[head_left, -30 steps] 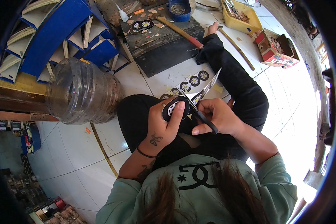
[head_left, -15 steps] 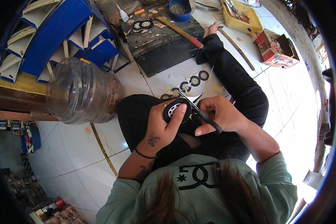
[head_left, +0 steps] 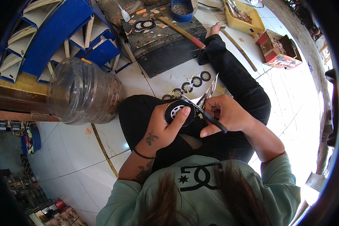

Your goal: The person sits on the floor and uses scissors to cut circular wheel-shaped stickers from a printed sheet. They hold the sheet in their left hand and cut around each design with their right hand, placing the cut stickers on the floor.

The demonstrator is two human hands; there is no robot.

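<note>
My left hand (head_left: 161, 126) is closed on a round black-and-white wheel picture (head_left: 174, 112), its thumb pressed on the face. Beside it, my right hand (head_left: 231, 115) grips scissors (head_left: 214, 120) by their black handles. The blades are parted and meet the edge of the printed piece; whether they bite into it I cannot tell. A strip of paper (head_left: 211, 89) with wheel prints rises behind the scissors. Past my hands, several smaller wheel pictures (head_left: 187, 87) lie in a row on the white tiles, with pale scraps around them.
Ahead stands a dark block (head_left: 165, 56) bearing a hammer (head_left: 180, 32), a blue bowl (head_left: 181, 11) and round wheel pieces (head_left: 143, 25). A clear plastic jar (head_left: 84, 92) and blue wooden parts (head_left: 56, 37) are at left. Right of my leg are a yellow bin (head_left: 248, 24) and a cardboard box (head_left: 280, 52).
The scissors and my right hand have shifted slightly right. More of the printed paper strip now stands up behind them. My left hand keeps hold of the wheel picture.
</note>
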